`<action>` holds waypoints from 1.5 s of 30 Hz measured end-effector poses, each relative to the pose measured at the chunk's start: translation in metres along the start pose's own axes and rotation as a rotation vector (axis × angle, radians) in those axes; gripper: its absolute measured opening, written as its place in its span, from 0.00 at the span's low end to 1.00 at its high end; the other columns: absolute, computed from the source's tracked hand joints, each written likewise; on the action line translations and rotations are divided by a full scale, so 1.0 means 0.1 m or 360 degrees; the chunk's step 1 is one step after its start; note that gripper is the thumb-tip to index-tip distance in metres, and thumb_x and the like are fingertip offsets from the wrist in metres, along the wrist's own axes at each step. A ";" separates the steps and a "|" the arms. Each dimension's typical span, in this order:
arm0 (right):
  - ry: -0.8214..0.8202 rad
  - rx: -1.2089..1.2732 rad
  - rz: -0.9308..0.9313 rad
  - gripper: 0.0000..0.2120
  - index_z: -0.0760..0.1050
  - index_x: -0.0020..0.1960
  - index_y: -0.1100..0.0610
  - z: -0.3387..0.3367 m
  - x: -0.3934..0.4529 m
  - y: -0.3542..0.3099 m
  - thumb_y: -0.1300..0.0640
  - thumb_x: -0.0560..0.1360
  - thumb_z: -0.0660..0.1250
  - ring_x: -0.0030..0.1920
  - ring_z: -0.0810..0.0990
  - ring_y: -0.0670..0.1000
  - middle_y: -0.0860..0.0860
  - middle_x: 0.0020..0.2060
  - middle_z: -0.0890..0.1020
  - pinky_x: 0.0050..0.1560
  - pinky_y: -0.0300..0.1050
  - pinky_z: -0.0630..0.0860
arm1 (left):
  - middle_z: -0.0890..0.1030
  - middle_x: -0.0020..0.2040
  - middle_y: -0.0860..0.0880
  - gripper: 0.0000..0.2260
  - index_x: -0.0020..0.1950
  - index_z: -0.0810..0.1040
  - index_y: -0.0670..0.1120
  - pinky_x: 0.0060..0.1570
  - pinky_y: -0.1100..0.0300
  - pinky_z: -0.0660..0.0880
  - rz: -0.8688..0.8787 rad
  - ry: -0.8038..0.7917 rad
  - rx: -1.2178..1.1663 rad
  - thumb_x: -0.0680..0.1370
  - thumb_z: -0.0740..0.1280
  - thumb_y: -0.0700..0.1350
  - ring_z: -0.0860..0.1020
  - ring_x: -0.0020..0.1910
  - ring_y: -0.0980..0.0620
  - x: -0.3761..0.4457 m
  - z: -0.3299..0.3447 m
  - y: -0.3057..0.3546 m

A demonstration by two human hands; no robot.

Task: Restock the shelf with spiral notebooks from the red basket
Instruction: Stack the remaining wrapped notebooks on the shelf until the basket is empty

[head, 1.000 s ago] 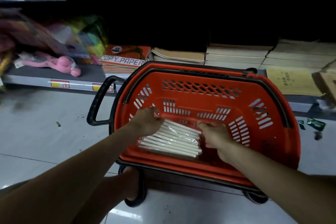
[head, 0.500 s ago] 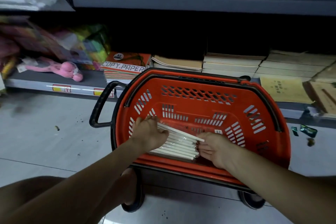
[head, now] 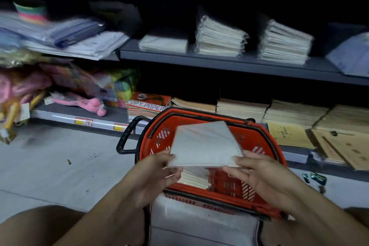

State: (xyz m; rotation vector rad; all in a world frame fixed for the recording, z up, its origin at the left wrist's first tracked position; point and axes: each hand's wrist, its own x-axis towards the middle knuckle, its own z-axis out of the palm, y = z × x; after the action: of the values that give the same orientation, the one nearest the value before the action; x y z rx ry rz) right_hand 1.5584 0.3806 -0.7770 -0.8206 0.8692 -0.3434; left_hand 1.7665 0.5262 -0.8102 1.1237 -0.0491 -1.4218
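Observation:
A white plastic-wrapped spiral notebook (head: 205, 144) is held flat above the red basket (head: 265, 142), its wire binding along the right edge. My left hand (head: 159, 170) grips its near left corner and my right hand (head: 257, 171) grips its near right corner. More wrapped notebooks (head: 193, 177) lie stacked in the basket below, partly hidden by my hands. On the grey upper shelf (head: 219, 60) stand stacks of similar wrapped notebooks (head: 217, 40).
The bottom shelf holds a copy paper pack (head: 147, 105), brown paper stacks (head: 295, 112) and envelopes (head: 339, 146). Pink plush toy (head: 87, 104) and colourful packets lie at left. The basket's black handle (head: 127, 136) sticks out left. Grey tiled floor (head: 50, 166) spreads to the left.
Both hands have lifted one notebook out of the stack in the basket and raised it. The view has tilted up, showing the upper shelf.

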 end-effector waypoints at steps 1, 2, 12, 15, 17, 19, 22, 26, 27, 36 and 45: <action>-0.0061 -0.0030 -0.0051 0.10 0.78 0.56 0.61 0.03 -0.08 -0.06 0.70 0.80 0.60 0.51 0.87 0.57 0.56 0.48 0.88 0.50 0.48 0.84 | 0.83 0.60 0.41 0.14 0.64 0.79 0.41 0.42 0.59 0.81 0.0084 -0.0099 0.0106 0.80 0.64 0.38 0.81 0.51 0.44 -0.12 0.00 0.07; -0.0136 -0.0058 -0.0102 0.11 0.78 0.57 0.59 0.08 -0.15 -0.12 0.69 0.81 0.60 0.52 0.86 0.59 0.57 0.50 0.87 0.51 0.50 0.84 | 0.83 0.62 0.43 0.15 0.66 0.80 0.46 0.47 0.58 0.81 0.0196 -0.0179 0.0209 0.81 0.63 0.39 0.81 0.57 0.43 -0.21 0.00 0.12; -0.0252 -0.0391 -0.0581 0.16 0.77 0.67 0.56 0.68 0.16 -0.25 0.64 0.81 0.62 0.52 0.86 0.61 0.57 0.56 0.86 0.52 0.48 0.83 | 0.81 0.66 0.45 0.20 0.72 0.72 0.49 0.60 0.51 0.79 0.0866 -0.0180 0.0185 0.80 0.63 0.40 0.81 0.63 0.41 -0.34 -0.17 0.69; -0.0241 -0.0304 -0.0585 0.16 0.78 0.64 0.56 0.80 0.33 -0.28 0.67 0.80 0.62 0.45 0.87 0.60 0.60 0.52 0.86 0.45 0.45 0.84 | 0.81 0.66 0.46 0.20 0.73 0.72 0.50 0.54 0.54 0.81 0.0876 -0.0150 0.0192 0.81 0.64 0.38 0.81 0.62 0.41 -0.25 -0.25 0.80; -0.0212 -0.0235 -0.0588 0.16 0.78 0.63 0.58 0.86 0.47 -0.29 0.69 0.79 0.63 0.41 0.87 0.61 0.62 0.50 0.86 0.41 0.45 0.84 | 0.81 0.65 0.45 0.20 0.73 0.72 0.50 0.54 0.53 0.82 0.0882 -0.0116 0.0192 0.81 0.62 0.37 0.81 0.62 0.41 -0.14 -0.32 0.88; -0.0191 -0.0180 -0.0623 0.15 0.79 0.60 0.57 0.94 0.61 -0.34 0.70 0.78 0.63 0.40 0.87 0.63 0.63 0.50 0.86 0.39 0.46 0.85 | 0.82 0.65 0.45 0.21 0.72 0.73 0.49 0.53 0.53 0.82 0.0896 -0.0104 0.0181 0.79 0.62 0.38 0.81 0.62 0.42 -0.03 -0.35 1.01; -0.0177 -0.0141 -0.0683 0.13 0.79 0.56 0.54 1.06 0.88 -0.51 0.69 0.79 0.63 0.42 0.87 0.63 0.61 0.48 0.87 0.39 0.45 0.84 | 0.84 0.61 0.47 0.22 0.70 0.74 0.50 0.51 0.55 0.82 0.0947 -0.0134 0.0193 0.77 0.66 0.38 0.83 0.58 0.46 0.17 -0.35 1.29; -0.0233 -0.0189 -0.0715 0.14 0.78 0.64 0.61 1.25 1.37 -0.84 0.66 0.81 0.62 0.44 0.87 0.60 0.62 0.51 0.86 0.43 0.44 0.84 | 0.84 0.60 0.50 0.20 0.68 0.76 0.51 0.46 0.61 0.82 0.1006 -0.0109 0.0184 0.76 0.64 0.40 0.84 0.57 0.50 0.49 -0.35 1.81; -0.0243 -0.0166 -0.0719 0.13 0.78 0.64 0.62 1.31 1.49 -0.94 0.66 0.81 0.62 0.43 0.87 0.59 0.62 0.50 0.86 0.44 0.43 0.83 | 0.84 0.62 0.49 0.20 0.69 0.75 0.50 0.46 0.62 0.82 0.0988 -0.0117 0.0172 0.78 0.63 0.39 0.83 0.58 0.50 0.58 -0.34 1.95; -0.0170 0.0034 -0.0432 0.13 0.73 0.65 0.68 1.77 2.21 -1.47 0.67 0.81 0.64 0.42 0.88 0.56 0.58 0.50 0.85 0.52 0.48 0.84 | 0.79 0.67 0.42 0.18 0.74 0.70 0.43 0.42 0.63 0.77 0.0998 0.0101 -0.0003 0.83 0.60 0.39 0.81 0.52 0.53 1.37 -0.37 2.69; 0.0358 -0.0450 -0.1067 0.08 0.77 0.51 0.59 1.69 2.29 -1.24 0.61 0.75 0.74 0.31 0.86 0.59 0.58 0.34 0.86 0.30 0.43 0.81 | 0.86 0.52 0.41 0.17 0.67 0.77 0.43 0.48 0.60 0.83 0.1406 0.0567 -0.0086 0.78 0.69 0.36 0.86 0.50 0.45 1.41 -0.29 2.36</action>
State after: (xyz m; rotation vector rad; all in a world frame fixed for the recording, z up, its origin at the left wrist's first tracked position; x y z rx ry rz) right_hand 1.8394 0.2516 -0.7435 -1.3530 0.8414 -0.9286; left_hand 1.9925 0.3764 -0.7586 1.0926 -0.2224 -0.4317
